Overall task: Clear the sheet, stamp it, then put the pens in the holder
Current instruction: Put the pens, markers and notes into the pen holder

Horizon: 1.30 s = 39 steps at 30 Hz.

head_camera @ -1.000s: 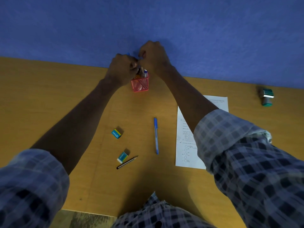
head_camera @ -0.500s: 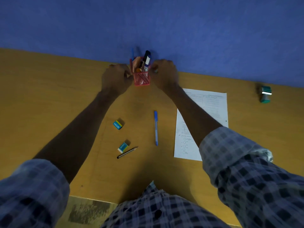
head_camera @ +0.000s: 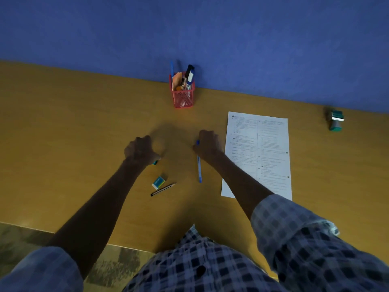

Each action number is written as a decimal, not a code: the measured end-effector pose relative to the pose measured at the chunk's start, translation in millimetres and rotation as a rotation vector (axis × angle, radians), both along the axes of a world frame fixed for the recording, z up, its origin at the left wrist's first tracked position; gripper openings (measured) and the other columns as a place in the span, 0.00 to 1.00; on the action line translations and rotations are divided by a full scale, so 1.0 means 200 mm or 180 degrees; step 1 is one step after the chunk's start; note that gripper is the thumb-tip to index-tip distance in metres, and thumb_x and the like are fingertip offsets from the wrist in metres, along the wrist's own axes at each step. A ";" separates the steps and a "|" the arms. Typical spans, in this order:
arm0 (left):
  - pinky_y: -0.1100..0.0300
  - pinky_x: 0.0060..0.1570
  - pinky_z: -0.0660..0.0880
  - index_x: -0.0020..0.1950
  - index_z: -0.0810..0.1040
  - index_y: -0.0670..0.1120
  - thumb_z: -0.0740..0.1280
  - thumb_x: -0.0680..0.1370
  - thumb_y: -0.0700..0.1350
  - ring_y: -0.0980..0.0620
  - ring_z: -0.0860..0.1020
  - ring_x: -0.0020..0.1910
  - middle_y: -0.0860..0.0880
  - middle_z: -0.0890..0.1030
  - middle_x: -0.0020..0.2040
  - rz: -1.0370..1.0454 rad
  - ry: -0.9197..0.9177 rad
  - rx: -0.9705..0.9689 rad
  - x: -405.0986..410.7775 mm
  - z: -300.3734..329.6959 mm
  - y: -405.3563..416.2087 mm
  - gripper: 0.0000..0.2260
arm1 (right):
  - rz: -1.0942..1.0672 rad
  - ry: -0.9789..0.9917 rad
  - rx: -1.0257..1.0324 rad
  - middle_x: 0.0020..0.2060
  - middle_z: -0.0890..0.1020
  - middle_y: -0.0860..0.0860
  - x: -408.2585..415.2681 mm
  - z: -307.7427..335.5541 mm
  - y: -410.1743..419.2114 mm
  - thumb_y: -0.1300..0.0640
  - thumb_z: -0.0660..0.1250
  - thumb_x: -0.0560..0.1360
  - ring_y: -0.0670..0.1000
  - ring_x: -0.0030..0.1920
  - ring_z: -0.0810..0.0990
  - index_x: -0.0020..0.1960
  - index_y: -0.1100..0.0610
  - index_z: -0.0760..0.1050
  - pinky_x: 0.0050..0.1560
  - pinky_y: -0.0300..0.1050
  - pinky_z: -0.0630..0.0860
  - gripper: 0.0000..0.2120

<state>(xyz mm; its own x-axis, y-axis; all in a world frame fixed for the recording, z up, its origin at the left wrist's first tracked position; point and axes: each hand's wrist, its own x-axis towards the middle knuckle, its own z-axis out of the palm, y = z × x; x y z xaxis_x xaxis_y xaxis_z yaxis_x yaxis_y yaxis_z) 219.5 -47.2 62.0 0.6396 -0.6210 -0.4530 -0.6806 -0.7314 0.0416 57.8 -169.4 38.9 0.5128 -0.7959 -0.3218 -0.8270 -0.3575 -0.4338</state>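
Note:
The red mesh holder (head_camera: pixel 183 99) stands against the blue wall with several pens and a marker in it. My right hand (head_camera: pixel 207 145) is curled over the upper part of a blue pen (head_camera: pixel 199 169) that lies on the desk left of the printed sheet (head_camera: pixel 261 152). Nothing lies on the sheet except my right forearm crossing its lower left corner. My left hand (head_camera: pixel 140 150) is curled over a small teal eraser (head_camera: pixel 155 163); only its corner shows by my thumb. The green stamp (head_camera: pixel 335 121) stands far right.
A second teal and white eraser (head_camera: pixel 159 182) and a dark pencil (head_camera: pixel 163 189) lie close together between my forearms. The wooden desk (head_camera: pixel 63 133) meets the wall at the back, and its front edge runs just before my body.
Both hands have left the holder and come back toward me. The right one has come down on the blue pen and the left one on the upper eraser.

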 end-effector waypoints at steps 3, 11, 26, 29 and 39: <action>0.51 0.47 0.77 0.60 0.77 0.42 0.77 0.67 0.51 0.38 0.79 0.57 0.40 0.81 0.56 0.0051 0.0047 0.0104 -0.02 0.00 0.01 0.25 | -0.0027 -0.0148 0.0082 0.46 0.82 0.61 0.01 0.01 -0.01 0.63 0.68 0.70 0.63 0.49 0.82 0.49 0.63 0.77 0.45 0.51 0.80 0.09; 0.54 0.45 0.75 0.53 0.81 0.41 0.73 0.68 0.43 0.42 0.80 0.50 0.41 0.83 0.51 0.0085 0.0328 -0.1099 0.01 0.04 -0.08 0.15 | -0.0721 -0.1099 0.0019 0.45 0.84 0.55 0.08 0.17 -0.16 0.57 0.72 0.68 0.53 0.44 0.82 0.48 0.61 0.80 0.43 0.47 0.80 0.11; 0.78 0.40 0.70 0.50 0.83 0.38 0.73 0.69 0.37 0.56 0.79 0.45 0.43 0.84 0.47 -0.0092 0.0783 -0.3457 0.22 0.34 -0.78 0.11 | -0.0735 -0.3059 -0.1117 0.50 0.83 0.57 0.27 0.55 -0.52 0.64 0.65 0.78 0.51 0.49 0.83 0.59 0.63 0.75 0.49 0.45 0.82 0.10; 0.73 0.34 0.68 0.46 0.81 0.38 0.71 0.67 0.37 0.53 0.79 0.41 0.43 0.84 0.44 -0.0308 0.0546 -0.3285 0.21 0.30 -0.85 0.09 | -0.0493 -0.2705 -0.1385 0.50 0.83 0.56 0.31 0.52 -0.54 0.63 0.64 0.78 0.52 0.49 0.83 0.60 0.62 0.75 0.50 0.49 0.81 0.10; 0.51 0.52 0.62 0.51 0.83 0.43 0.66 0.72 0.46 0.42 0.72 0.59 0.46 0.82 0.54 -0.1455 -0.0948 -0.2411 0.26 0.14 -0.89 0.12 | 0.0163 -0.1063 -0.1641 0.54 0.81 0.53 0.36 0.37 -0.57 0.54 0.63 0.79 0.56 0.51 0.82 0.55 0.57 0.80 0.49 0.50 0.79 0.11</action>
